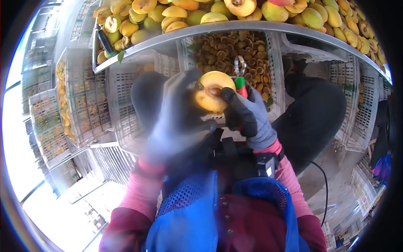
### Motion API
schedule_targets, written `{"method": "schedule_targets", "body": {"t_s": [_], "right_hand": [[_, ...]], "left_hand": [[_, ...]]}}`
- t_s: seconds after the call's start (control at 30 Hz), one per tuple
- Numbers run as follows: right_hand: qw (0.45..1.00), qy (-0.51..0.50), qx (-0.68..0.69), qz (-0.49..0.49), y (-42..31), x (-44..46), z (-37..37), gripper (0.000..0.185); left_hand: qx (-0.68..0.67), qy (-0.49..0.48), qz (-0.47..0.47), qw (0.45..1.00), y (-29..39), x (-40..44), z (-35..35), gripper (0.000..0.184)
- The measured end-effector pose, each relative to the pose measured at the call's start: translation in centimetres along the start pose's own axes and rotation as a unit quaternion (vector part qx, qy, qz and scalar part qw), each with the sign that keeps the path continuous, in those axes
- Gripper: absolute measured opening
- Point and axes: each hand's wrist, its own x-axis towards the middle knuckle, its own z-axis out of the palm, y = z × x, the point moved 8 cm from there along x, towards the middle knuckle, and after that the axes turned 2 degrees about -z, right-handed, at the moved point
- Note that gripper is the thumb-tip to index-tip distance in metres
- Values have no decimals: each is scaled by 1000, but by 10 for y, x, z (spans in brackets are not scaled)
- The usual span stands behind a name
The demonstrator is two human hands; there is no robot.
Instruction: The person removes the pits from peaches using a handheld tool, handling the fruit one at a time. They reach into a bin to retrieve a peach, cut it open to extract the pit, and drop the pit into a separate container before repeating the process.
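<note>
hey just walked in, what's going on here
A person in grey-and-black gloves has a halved yellow fruit between both hands, its brown centre showing. The right hand also holds a red-and-green-handled tool with a metal loop, loop upward; the left hand is blurred, so its grip is unclear. Ahead is a metal-rimmed tray of yellow fruit; below it, a pale plastic crate holds brown, cup-shaped pieces.

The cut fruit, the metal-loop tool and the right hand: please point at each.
Cut fruit [214,90], head view: brown centre of cut face.
Metal-loop tool [240,82], head view: green part of handle.
Right hand [256,116], head view: gloved back.
</note>
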Motion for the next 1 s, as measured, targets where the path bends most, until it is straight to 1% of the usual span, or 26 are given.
{"method": "schedule_targets", "body": {"t_s": [0.03,0.07,0.1,0.13,0.17,0.2,0.3,0.37,0.4,0.43,0.47,0.53,0.6,0.63,0.7,0.73,0.77,0.8,0.83,0.87,0.9,0.93,0.97,1.0], "right_hand": [[1000,-14,-17,-2,-2,-3,4,29],[999,-29,-34,-5,-6,-5,11,28],[995,-26,-94,-36,-5,-6,10,27],[985,-19,-156,-65,-5,-8,10,27],[972,-9,-216,-94,-5,-10,9,27],[921,15,-356,-157,-8,-13,0,32],[832,41,-507,-223,-6,-32,9,32],[786,20,-562,-257,2,-48,21,27],[782,37,-553,-284,-5,-56,25,23],[770,37,-563,-298,-4,-58,24,23],[758,37,-572,-312,0,-58,22,23],[757,50,-561,-332,2,-61,20,23],[776,73,-523,-346,-1,-62,18,24],[786,65,-524,-322,1,-61,18,24],[803,51,-527,-273,6,-60,15,25],[786,42,-538,-301,7,-63,15,25],[769,31,-549,-327,11,-65,11,25],[806,24,-497,-321,19,-64,6,27],[839,19,-442,-315,25,-62,2,29],[909,15,-316,-271,35,-57,-3,34],[960,-8,-221,-175,48,-51,-8,36],[990,-10,-121,-75,57,-48,-10,40],[996,-32,-54,71,53,-52,-4,42],[975,-54,14,216,61,-61,3,45]], "left_hand": [[-148,2,-110,983,-12,-5,0,67],[-254,24,-173,951,-18,-7,8,61],[-356,46,-232,904,-25,-10,16,56],[-305,3,-259,917,-32,-9,23,47],[-339,9,-256,905,-43,-10,28,42],[-341,43,-252,905,-43,-12,27,41],[-342,143,-240,897,-35,-15,28,36],[-197,175,-146,953,-24,-16,19,33],[-46,170,-48,983,-15,-16,17,31],[31,167,13,985,-6,-17,19,31],[106,172,74,977,3,-19,21,32],[113,186,104,971,11,-21,23,33],[142,189,109,965,14,-20,24,29],[163,187,106,963,14,-18,24,26],[6,165,-13,986,-8,-12,24,19],[-73,152,-73,983,-19,-12,27,17],[-58,126,-61,988,-17,-11,30,19],[-42,100,-50,993,-16,-11,31,21],[-70,92,-59,992,-22,-11,33,23],[-98,84,-68,989,-27,-10,35,24],[-129,73,-91,985,-30,-9,36,25],[-161,61,-114,978,-32,-7,36,26],[-192,47,-136,971,-33,-6,38,27],[-188,47,-149,970,-34,-5,40,28]]}}
